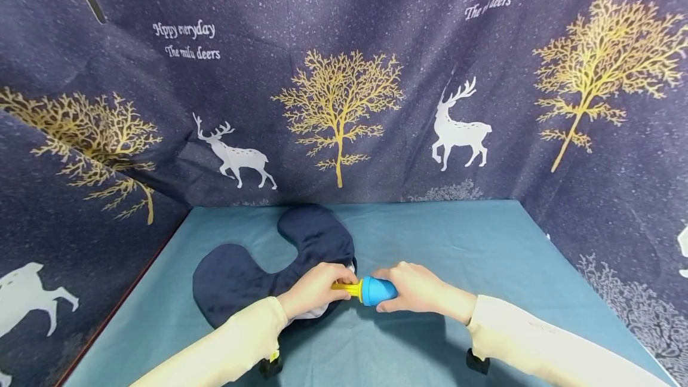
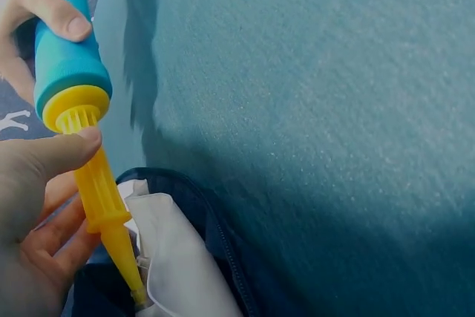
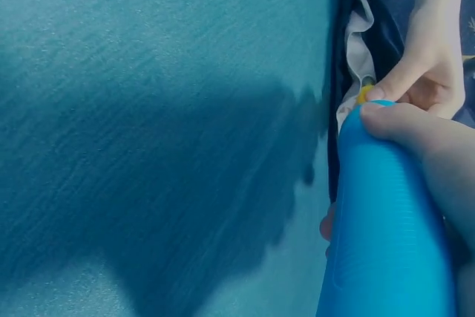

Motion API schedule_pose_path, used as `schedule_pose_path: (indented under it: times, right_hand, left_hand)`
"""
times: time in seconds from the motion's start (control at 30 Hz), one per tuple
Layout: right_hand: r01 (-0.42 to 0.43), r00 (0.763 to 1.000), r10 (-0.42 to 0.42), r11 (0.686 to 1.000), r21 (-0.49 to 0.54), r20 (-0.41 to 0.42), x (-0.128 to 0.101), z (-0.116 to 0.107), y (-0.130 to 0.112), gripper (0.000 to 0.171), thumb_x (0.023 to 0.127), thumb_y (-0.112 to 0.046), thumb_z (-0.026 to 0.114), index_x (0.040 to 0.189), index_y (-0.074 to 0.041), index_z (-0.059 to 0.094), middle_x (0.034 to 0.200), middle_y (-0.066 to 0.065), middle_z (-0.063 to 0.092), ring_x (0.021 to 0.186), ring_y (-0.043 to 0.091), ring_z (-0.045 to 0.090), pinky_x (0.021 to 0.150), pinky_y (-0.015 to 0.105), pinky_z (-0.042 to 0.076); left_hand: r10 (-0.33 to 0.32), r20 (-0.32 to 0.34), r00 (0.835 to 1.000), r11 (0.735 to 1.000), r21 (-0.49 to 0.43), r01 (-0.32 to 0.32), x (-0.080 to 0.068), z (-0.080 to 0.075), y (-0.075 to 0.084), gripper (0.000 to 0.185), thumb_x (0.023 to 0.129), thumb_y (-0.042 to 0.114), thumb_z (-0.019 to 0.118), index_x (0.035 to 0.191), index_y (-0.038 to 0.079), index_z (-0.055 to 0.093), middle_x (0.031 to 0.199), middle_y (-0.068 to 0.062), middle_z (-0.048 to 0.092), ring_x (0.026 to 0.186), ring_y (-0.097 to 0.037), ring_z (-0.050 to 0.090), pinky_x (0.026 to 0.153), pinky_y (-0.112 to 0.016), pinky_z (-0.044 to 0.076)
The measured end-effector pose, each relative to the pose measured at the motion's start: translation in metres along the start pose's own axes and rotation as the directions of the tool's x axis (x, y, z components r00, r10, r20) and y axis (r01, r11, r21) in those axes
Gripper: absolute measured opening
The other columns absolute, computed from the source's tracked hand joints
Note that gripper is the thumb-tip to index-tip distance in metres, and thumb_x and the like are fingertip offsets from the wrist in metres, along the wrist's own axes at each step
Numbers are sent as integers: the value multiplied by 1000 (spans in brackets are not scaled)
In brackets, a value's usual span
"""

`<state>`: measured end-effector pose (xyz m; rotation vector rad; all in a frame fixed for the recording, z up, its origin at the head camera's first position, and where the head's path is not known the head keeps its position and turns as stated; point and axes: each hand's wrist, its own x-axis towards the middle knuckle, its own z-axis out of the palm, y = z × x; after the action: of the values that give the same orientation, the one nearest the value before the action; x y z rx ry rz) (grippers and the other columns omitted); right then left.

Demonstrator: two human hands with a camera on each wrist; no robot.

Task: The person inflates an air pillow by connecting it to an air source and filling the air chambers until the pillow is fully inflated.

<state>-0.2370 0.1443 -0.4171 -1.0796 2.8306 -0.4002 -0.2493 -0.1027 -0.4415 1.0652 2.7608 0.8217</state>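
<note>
A blue and yellow hand pump (image 1: 380, 291) spans the space between my two hands. My right hand (image 1: 416, 288) grips its blue barrel (image 3: 386, 213), thumb lying along the top. With thumb and fingers, my left hand (image 1: 322, 287) pinches the ribbed yellow end (image 2: 100, 183). The narrow yellow tip (image 2: 125, 261) points down into the unzipped opening of a navy U-shaped neck pillow (image 1: 322, 243). White inner material (image 2: 182, 257) bulges from that opening, with the tip right at a small clear fitting on it. My left palm is mostly hidden in the head view.
A teal cloth (image 1: 441, 243) covers the table under the pillow. Dark fabric (image 1: 376, 106) printed with deer and trees hangs behind and along both sides. The pillow's zipper edge (image 2: 230, 257) lies open beside the white material.
</note>
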Motion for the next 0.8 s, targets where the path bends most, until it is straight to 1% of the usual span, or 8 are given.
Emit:
schedule_pose_path:
  times: [0.2,0.3,0.47,0.53,0.67,0.8]
  right_hand:
    - [-15,999,16,999,-39,46,-9,-3,3,58,77,-39,82,129,-18,65,110,2,74,82,9,65,64,24,47]
    - [-13,999,16,998,-68,41,-16,-7,6,59,77,-39,82,130,-20,64,114,2,73,86,13,66,65,27,49]
    - [-21,1000,23,995,-101,20,-29,-16,12,58,77,-39,83,129,-22,64,117,2,72,91,18,68,67,31,50]
    - [-22,1000,23,994,-103,12,-35,-20,14,57,76,-39,83,128,-23,64,116,2,72,90,18,67,66,31,50]
    - [-33,999,32,994,-108,-7,-49,-29,18,57,75,-38,84,127,-25,64,113,0,71,86,13,64,64,28,47]
    - [-44,999,41,993,-110,-29,-64,-38,25,56,75,-38,84,126,-30,64,109,-5,70,84,7,60,64,26,44]
  left_hand:
    - [20,0,1000,998,54,-20,-2,0,3,20,83,18,79,103,18,75,90,7,69,78,-5,58,73,-18,48]
    - [27,-7,1000,997,69,-27,-2,0,4,20,83,19,79,103,19,75,89,7,67,77,-4,56,73,-18,47]
    - [24,-18,1000,998,58,-23,-1,1,3,19,84,20,78,103,19,75,88,7,66,75,-4,55,71,-17,47]
    - [25,-20,999,998,54,-24,-2,1,2,20,84,19,78,104,18,75,87,6,65,74,-5,55,71,-17,47]
    - [38,-28,999,997,62,-36,-2,1,2,22,84,19,78,106,18,74,86,6,64,75,-5,55,72,-17,47]
    - [58,-30,998,997,61,-56,-3,0,2,23,84,18,78,107,18,74,86,5,64,75,-6,55,73,-17,47]
